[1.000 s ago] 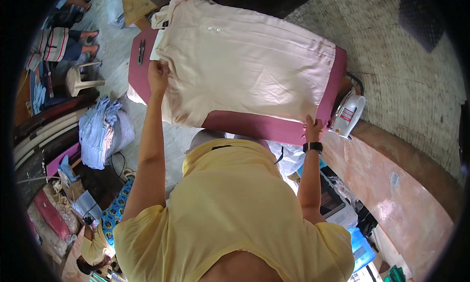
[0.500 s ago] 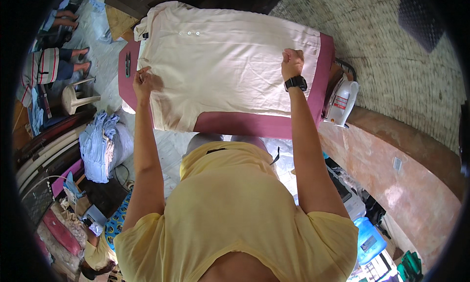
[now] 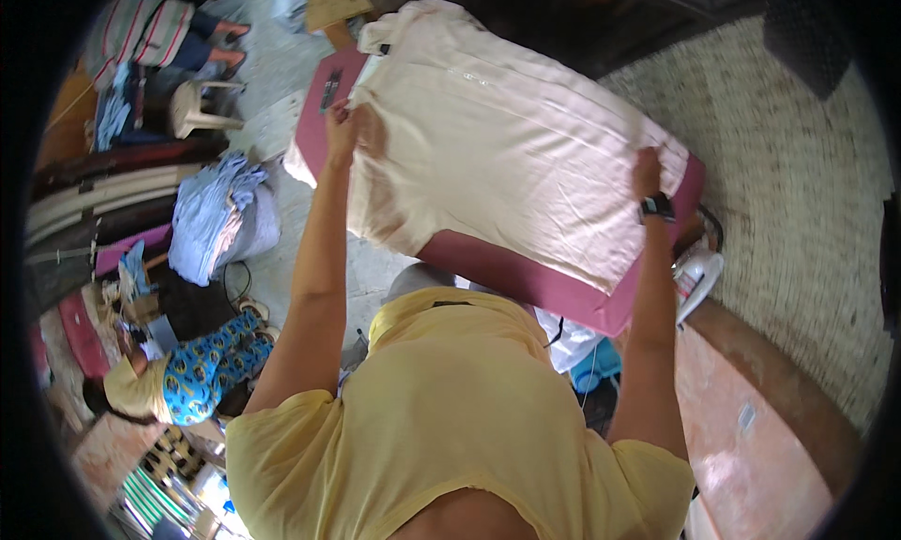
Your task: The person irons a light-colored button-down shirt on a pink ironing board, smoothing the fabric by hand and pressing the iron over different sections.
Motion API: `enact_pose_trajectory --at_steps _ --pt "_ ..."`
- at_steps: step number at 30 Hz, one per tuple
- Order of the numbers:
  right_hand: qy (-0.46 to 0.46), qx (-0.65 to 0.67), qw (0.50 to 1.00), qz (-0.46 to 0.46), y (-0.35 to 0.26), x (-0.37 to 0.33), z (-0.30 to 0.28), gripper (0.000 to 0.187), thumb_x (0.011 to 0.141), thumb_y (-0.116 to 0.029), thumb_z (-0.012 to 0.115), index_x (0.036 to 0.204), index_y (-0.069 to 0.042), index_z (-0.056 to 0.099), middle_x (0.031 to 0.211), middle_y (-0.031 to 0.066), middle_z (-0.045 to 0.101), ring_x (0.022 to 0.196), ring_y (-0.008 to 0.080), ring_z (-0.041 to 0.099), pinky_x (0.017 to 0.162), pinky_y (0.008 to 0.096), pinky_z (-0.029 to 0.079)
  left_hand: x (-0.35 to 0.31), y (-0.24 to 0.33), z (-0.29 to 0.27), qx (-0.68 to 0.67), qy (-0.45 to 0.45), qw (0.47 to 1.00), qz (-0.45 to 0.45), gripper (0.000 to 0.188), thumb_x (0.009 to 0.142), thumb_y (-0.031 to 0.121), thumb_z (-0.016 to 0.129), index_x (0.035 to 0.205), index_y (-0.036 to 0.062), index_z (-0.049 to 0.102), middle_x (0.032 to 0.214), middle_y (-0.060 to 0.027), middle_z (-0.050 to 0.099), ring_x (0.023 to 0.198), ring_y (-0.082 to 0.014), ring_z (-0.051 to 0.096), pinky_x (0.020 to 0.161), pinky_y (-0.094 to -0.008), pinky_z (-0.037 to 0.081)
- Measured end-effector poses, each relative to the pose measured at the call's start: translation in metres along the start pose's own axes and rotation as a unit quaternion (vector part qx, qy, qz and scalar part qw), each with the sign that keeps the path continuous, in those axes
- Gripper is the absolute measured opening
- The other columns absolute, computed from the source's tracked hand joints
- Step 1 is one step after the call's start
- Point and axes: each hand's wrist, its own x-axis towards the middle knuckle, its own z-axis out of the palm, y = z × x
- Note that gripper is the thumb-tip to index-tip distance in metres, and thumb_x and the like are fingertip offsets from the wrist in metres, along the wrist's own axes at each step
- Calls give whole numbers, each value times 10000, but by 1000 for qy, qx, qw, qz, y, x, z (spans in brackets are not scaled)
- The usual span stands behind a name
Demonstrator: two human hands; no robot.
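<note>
A cream-coloured shirt is spread flat over a padded maroon desk, its collar end turned toward the far left corner and its lower hem hanging slightly over the near left edge. The fabric covers nearly the whole top, so that only a maroon strip along the near side and a narrow margin at the left are left bare.

The left grip is closed on the shirt's left edge, near the sleeve; the cloth is pinched between thumb and fingers and a small fold is raised there. The right grip is set at the opposite edge of the shirt, close to the desk's right corner; the fingers are curled down onto the cloth, but whether the fabric is actually pinched cannot be told from this angle. A dark watch is worn on that wrist. The shirt is thus stretched between the two grips, with its middle lying smooth on the padding.

Just beyond the right corner of the desk, a white iron is seen on a reddish ledge. On the floor to the left, a heap of pale blue clothes is piled, and a white plastic stool stands farther off. A second person in a blue patterned garment is seated low at the left.
</note>
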Motion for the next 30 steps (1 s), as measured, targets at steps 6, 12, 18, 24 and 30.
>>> enact_pose_trajectory --at_steps 6,12,18,24,30 --pt "347 27 927 143 -46 103 -104 401 984 -371 478 1166 -24 562 974 161 695 688 291 683 551 373 539 12 13 -6 46 54 997 29 300 884 87 652 1163 4 574 1068 -107 631 918 -185 623 788 -286 503" --pt "61 158 969 -181 -161 63 39 306 888 -127 670 1168 -49 571 1125 144 596 1042 296 574 871 387 469 32 36 -6 366 56 914 164 281 743 30 679 1023 41 659 1069 -146 587 1023 -334 607 868 -409 510" --pt "-66 214 942 -251 -341 -17 107 355 818 -106 679 1149 -91 552 1108 135 563 1042 363 539 900 454 428 68 24 -14 382 -124 893 202 380 685 67 725 1054 60 637 1125 -158 569 1076 -333 574 910 -405 493" --pt "-115 146 954 -237 -386 -45 133 380 819 -161 686 1176 -81 585 1179 136 550 1133 362 478 968 474 390 52 32 14 406 -115 865 272 460 652 175 787 1039 67 564 1036 -185 554 1031 -387 565 860 -454 492" --pt "-114 60 964 -231 -399 -57 129 411 797 -220 710 1174 -103 594 1247 106 487 1179 316 431 961 472 380 68 46 13 297 -216 925 100 430 702 93 753 1062 71 519 1010 -184 573 1015 -375 544 863 -434 456"
